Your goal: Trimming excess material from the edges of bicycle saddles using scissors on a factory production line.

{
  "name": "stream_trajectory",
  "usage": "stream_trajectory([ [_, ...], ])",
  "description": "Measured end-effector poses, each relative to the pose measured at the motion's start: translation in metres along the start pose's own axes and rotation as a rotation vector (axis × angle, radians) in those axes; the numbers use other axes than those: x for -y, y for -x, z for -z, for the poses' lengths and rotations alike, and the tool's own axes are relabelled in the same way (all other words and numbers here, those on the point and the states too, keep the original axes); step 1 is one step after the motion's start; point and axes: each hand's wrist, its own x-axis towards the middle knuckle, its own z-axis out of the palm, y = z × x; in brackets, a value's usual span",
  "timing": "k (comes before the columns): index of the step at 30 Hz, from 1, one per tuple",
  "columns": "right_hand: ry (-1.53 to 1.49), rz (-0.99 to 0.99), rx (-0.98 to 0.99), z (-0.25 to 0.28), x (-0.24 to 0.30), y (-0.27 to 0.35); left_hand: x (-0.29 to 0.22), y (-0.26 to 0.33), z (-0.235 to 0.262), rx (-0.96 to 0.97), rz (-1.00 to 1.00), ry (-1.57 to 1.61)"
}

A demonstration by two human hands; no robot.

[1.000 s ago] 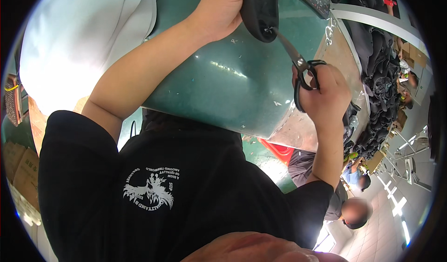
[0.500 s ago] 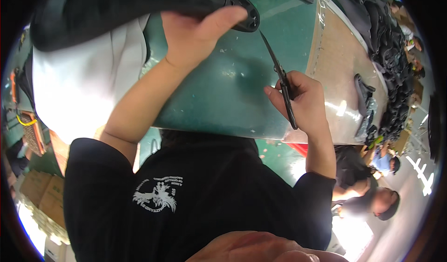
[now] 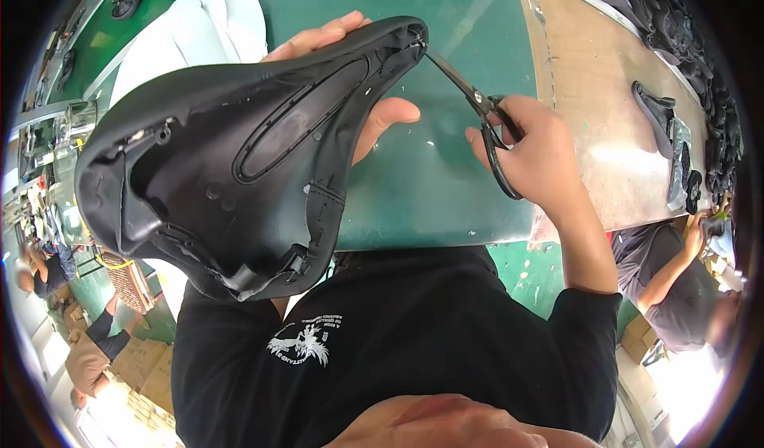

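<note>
A black bicycle saddle is held upside down over the green table, its moulded underside facing me. My left hand grips it from behind, with fingers over the narrow nose and the thumb below. Black scissors are in my right hand. Their blade tips touch the edge of the saddle's nose, at the cover's seam.
A brown board covers the table's right part, with black saddle parts piled along its far edge. White foam pieces lie at the upper left. Another person works at the right, others at the lower left.
The saddle has swung down and toward me and now fills the left of the view. My right hand has brought the scissors' tips up to the saddle's nose.
</note>
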Motion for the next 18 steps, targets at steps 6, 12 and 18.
stream_trajectory([
  [6,0.057,0.035,0.004,-0.001,-0.001,-0.005,-0.033,-0.01,0.012,0.174,0.023,-0.275],
  [12,0.123,0.116,-0.076,0.002,-0.002,-0.008,-0.03,-0.005,0.011,0.195,0.08,-0.212],
  [18,0.229,0.186,-0.055,0.004,-0.004,-0.007,-0.031,-0.003,0.018,0.294,0.059,-0.249],
])
